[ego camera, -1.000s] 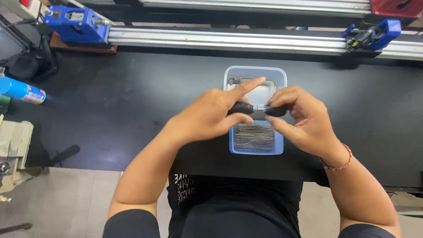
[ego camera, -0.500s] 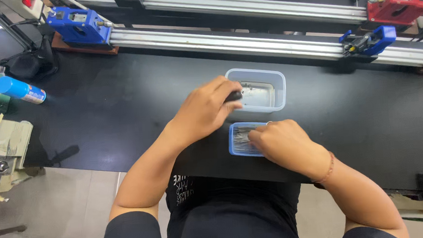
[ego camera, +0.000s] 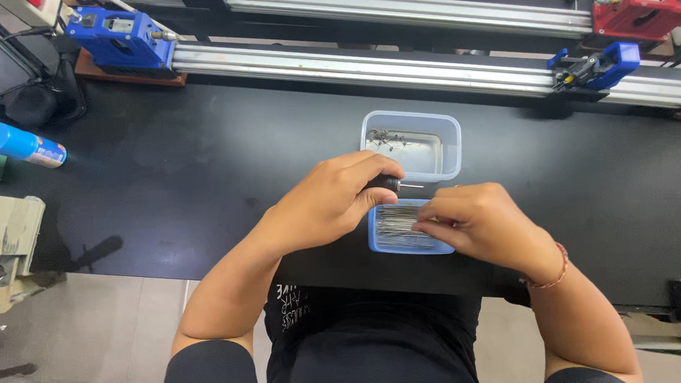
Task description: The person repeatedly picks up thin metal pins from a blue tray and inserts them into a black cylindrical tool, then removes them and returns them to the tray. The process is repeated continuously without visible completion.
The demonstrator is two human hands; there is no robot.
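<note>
Two hands over the small trays on the black table [ego camera: 161,185].

The left hand [ego camera: 329,204] grips a black tool [ego camera: 387,184] — its thin tip points to 3 o'clock. The right hand [ego camera: 478,223] pinches in the near tray [ego camera: 382,247], full of thin pins. The far tray [ego camera: 447,143] at 12 holds few pieces.

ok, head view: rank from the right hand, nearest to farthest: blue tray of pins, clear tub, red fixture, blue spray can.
1. Blue tray of pins, right under the right hand, which touches it.
2. Clear tub, just beyond on the table.
3. Red fixture, far right corner.
4. Blue spray can, far left edge.
</note>
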